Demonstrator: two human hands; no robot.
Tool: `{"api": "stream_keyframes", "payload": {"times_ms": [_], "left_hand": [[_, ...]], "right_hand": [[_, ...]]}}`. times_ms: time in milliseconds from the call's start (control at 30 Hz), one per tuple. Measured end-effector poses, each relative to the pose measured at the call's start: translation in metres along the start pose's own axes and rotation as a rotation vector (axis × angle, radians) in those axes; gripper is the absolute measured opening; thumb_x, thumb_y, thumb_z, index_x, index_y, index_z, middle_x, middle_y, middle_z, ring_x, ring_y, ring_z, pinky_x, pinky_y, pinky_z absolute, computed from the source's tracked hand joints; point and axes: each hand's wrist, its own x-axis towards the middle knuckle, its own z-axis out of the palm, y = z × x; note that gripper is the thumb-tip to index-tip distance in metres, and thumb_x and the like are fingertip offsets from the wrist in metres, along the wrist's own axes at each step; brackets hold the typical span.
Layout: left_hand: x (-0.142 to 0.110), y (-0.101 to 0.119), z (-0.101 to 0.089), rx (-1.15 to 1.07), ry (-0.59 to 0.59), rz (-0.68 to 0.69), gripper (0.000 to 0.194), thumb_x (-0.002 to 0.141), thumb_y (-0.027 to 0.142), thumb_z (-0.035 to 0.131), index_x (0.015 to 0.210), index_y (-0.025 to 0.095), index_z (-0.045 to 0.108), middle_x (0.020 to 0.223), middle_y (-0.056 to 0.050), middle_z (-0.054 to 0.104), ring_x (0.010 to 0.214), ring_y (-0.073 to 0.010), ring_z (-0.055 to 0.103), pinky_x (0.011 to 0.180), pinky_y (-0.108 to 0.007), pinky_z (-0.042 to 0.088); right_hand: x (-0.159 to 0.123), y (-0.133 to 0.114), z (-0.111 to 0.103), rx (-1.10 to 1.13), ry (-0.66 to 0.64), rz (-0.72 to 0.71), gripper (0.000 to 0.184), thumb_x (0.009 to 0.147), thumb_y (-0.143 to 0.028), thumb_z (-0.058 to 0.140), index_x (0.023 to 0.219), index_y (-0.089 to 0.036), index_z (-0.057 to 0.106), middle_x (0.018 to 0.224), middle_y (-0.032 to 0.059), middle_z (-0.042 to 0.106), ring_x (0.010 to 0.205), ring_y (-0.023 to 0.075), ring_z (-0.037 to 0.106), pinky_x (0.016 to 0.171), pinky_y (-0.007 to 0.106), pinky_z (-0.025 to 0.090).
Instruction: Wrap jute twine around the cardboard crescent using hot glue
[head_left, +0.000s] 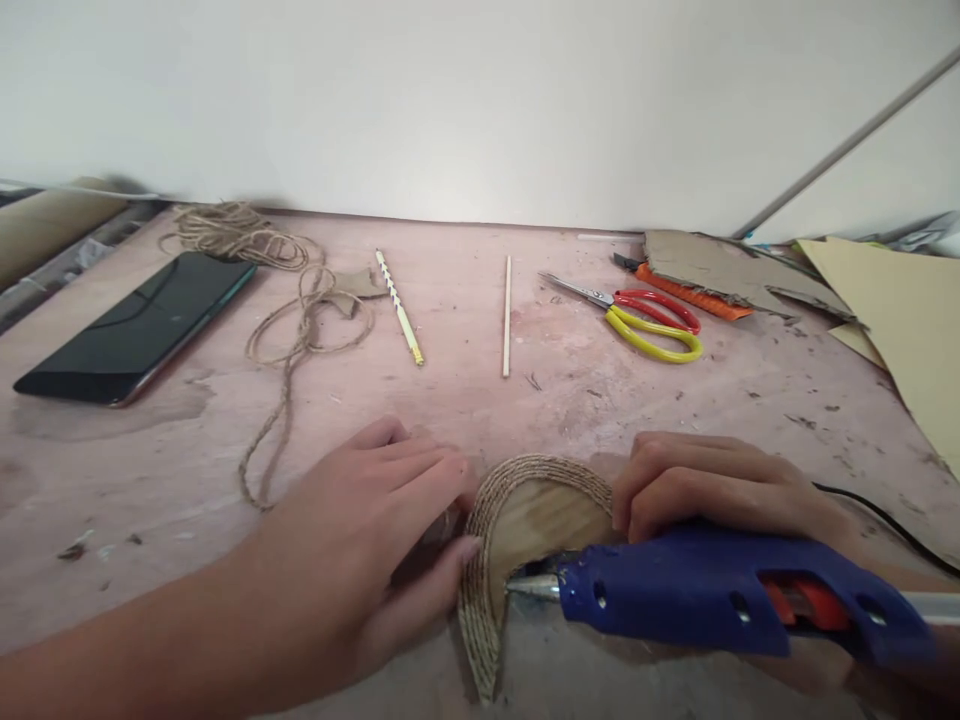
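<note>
A curved, arch-shaped piece made of rows of twine laid side by side stands at the front middle. My left hand is closed on its left side, with the thumb pressed against the rows. From the right, my right hand is closed around a blue hot glue gun, whose handle is mostly hidden. The metal nozzle points left and meets the inner edge of the twine piece. A glue stick sticks out of the gun's back. My right fingertips are close to the arch's right end.
A phone and a twine bundle are at left. Behind the hands lie a patterned pencil, a thin stick, scissors, an orange cutter and cardboard. A black cord runs off right.
</note>
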Motion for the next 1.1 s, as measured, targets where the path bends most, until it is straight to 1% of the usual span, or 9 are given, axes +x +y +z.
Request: {"api": "stream_keyframes", "payload": {"times_ms": [67, 133, 200, 333, 467, 500, 667, 933, 1100], "left_hand": [[-0.0026, 0.0001, 0.0012, -0.006, 0.032, 0.0, 0.004, 0.11, 0.024, 0.052, 0.106, 0.025, 0.052, 0.089, 0.006, 0.067, 0.075, -0.0191, 0.062, 0.084, -0.042, 0.037], [-0.0054, 0.0008, 0.0024, -0.02, 0.045, -0.001, 0.01, 0.106, 0.029, 0.058, 0.111, 0.025, 0.051, 0.095, 0.004, 0.069, 0.08, -0.0212, 0.064, 0.085, -0.042, 0.037], [-0.0066, 0.0018, 0.0031, -0.021, 0.04, -0.003, 0.018, 0.101, 0.031, 0.061, 0.114, 0.024, 0.05, 0.1, 0.002, 0.071, 0.084, -0.0229, 0.066, 0.086, -0.043, 0.036], [-0.0039, 0.0025, 0.0023, 0.008, 0.018, 0.004, 0.018, 0.101, 0.03, 0.062, 0.114, 0.025, 0.05, 0.102, 0.001, 0.074, 0.088, -0.0239, 0.069, 0.09, -0.045, 0.037], [-0.0016, 0.0019, -0.0002, 0.033, 0.015, 0.033, 0.018, 0.103, 0.029, 0.061, 0.116, 0.026, 0.049, 0.108, -0.001, 0.08, 0.091, -0.0253, 0.075, 0.091, -0.045, 0.039], [-0.0018, 0.0019, -0.0008, 0.036, 0.016, 0.032, 0.017, 0.104, 0.029, 0.061, 0.116, 0.026, 0.049, 0.108, -0.001, 0.08, 0.091, -0.0254, 0.075, 0.091, -0.045, 0.039], [-0.0037, 0.0026, -0.0005, 0.036, -0.008, 0.006, 0.018, 0.106, 0.031, 0.062, 0.116, 0.026, 0.048, 0.101, 0.003, 0.078, 0.085, -0.0237, 0.075, 0.091, -0.044, 0.042], [-0.0059, 0.0006, 0.004, 0.011, 0.016, 0.013, 0.016, 0.106, 0.031, 0.062, 0.117, 0.026, 0.05, 0.095, 0.005, 0.074, 0.079, -0.0214, 0.07, 0.085, -0.041, 0.039], [-0.0062, 0.001, 0.0042, 0.0, 0.002, -0.006, 0.017, 0.106, 0.032, 0.062, 0.118, 0.026, 0.052, 0.098, 0.004, 0.076, 0.082, -0.0225, 0.072, 0.089, -0.042, 0.039]], "right_hand": [[-0.0017, 0.004, 0.0015, -0.023, -0.027, -0.046, 0.032, 0.123, -0.04, 0.056, 0.098, -0.023, 0.067, 0.084, 0.0032, 0.072, 0.073, 0.0162, 0.07, 0.069, 0.029, 0.057], [-0.003, 0.0058, 0.0017, -0.049, -0.057, -0.047, 0.03, 0.124, -0.037, 0.055, 0.099, -0.023, 0.066, 0.085, 0.0025, 0.071, 0.074, 0.0158, 0.068, 0.07, 0.03, 0.055], [-0.0039, 0.0051, 0.0011, -0.062, -0.08, -0.038, 0.031, 0.124, -0.038, 0.054, 0.099, -0.023, 0.064, 0.085, 0.0018, 0.07, 0.074, 0.0155, 0.067, 0.071, 0.03, 0.053], [-0.0042, 0.0013, 0.0001, -0.089, -0.111, -0.028, 0.032, 0.125, -0.038, 0.051, 0.1, -0.023, 0.063, 0.085, 0.0014, 0.07, 0.074, 0.0148, 0.066, 0.071, 0.03, 0.052], [-0.0044, 0.0004, 0.0013, -0.102, -0.1, -0.045, 0.044, 0.127, -0.05, 0.039, 0.099, -0.024, 0.062, 0.082, 0.0016, 0.069, 0.07, 0.0157, 0.064, 0.068, 0.031, 0.05], [-0.0047, 0.0007, 0.0016, -0.099, -0.098, -0.046, 0.045, 0.127, -0.051, 0.038, 0.099, -0.024, 0.062, 0.082, 0.0019, 0.069, 0.07, 0.0159, 0.064, 0.067, 0.031, 0.049], [-0.0066, 0.0021, 0.0019, -0.099, -0.118, -0.053, 0.035, 0.126, -0.037, 0.045, 0.1, -0.023, 0.063, 0.085, 0.0032, 0.069, 0.072, 0.0168, 0.063, 0.068, 0.032, 0.048], [-0.0068, -0.0007, -0.0004, -0.133, -0.148, -0.043, 0.034, 0.126, -0.036, 0.045, 0.101, -0.023, 0.063, 0.086, 0.0026, 0.071, 0.074, 0.016, 0.065, 0.072, 0.032, 0.051], [-0.0072, -0.0012, -0.0001, -0.136, -0.143, -0.044, 0.035, 0.126, -0.036, 0.045, 0.1, -0.023, 0.063, 0.085, 0.0021, 0.071, 0.072, 0.0158, 0.065, 0.071, 0.033, 0.052]]}}
